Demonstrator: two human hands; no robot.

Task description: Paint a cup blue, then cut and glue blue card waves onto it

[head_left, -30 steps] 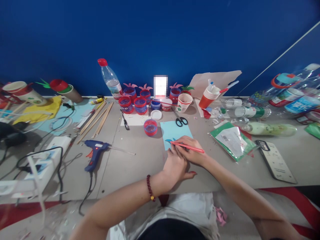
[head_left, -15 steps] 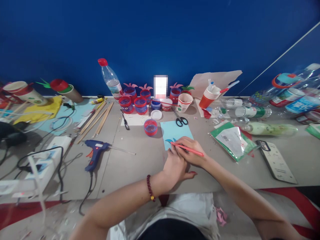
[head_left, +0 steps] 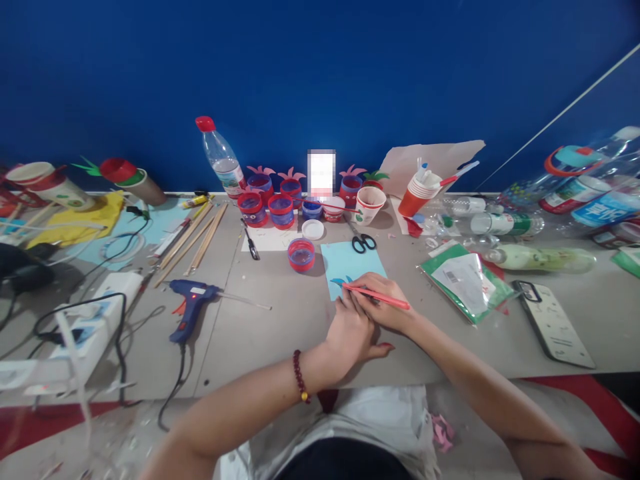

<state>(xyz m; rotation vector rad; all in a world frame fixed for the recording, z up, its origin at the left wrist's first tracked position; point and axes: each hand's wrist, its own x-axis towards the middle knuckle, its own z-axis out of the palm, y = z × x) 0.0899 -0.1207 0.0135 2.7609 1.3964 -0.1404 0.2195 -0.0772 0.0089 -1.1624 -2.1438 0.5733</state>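
Red tool [head_left: 383, 297] nudged; right fingers [head_left: 367, 281] grip it near paper [head_left: 350, 257] edge; left fingers' [head_left: 345, 306] hold unclear; scissors [head_left: 363, 242] apart.

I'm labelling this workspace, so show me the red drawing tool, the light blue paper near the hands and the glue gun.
Red drawing tool [head_left: 379, 295]: head view, middle of its shaft.
Light blue paper [head_left: 351, 258]: head view, its bare upper part.
Glue gun [head_left: 194, 301]: head view, its blue body.

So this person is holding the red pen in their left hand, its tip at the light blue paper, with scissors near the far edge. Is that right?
Not quite: the head view shows the red pen in the right hand. Its tip is indeed at the light blue paper, with scissors near the far edge.
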